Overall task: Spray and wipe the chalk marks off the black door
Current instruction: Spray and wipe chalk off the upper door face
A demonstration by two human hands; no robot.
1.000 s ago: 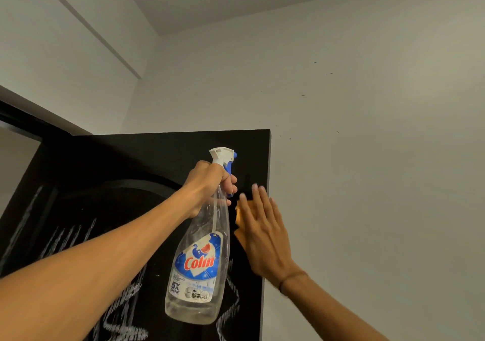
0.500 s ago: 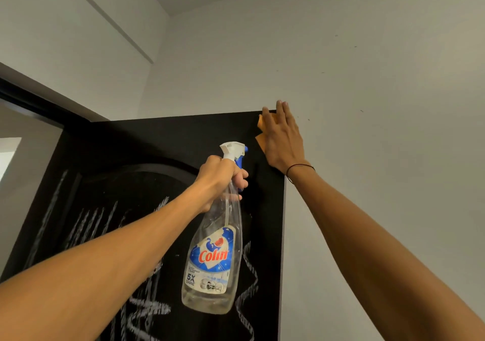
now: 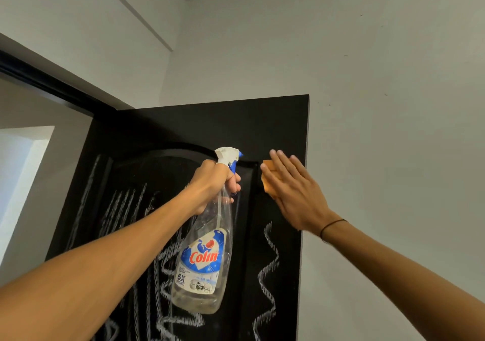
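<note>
- White walls and ceiling surround the black door, which stands open, its free right edge against the wall.
- Left hand: fingers curled round the neck of the spray bottle, one on the blue trigger; the nozzle points at the door's upper panel.
- Right hand: fingers straight and together, pressing an orange cloth flat on the door near its upper right corner. The cloth lies beneath the palm and fingers; only its left margin shows.
- Chalk marks: zigzag along the right edge below the cloth, denser scribbles on the panel behind and left of the bottle. The top strip appears clean.
- Risk, judged: with the nozzle close beside the wiping hand, a squeeze would likely wet the fingers rather than the chalk.
- Risk, judged: pressure near the free edge could swing the door against the wall; a dry cloth would likely smear rather than lift the chalk.
</note>
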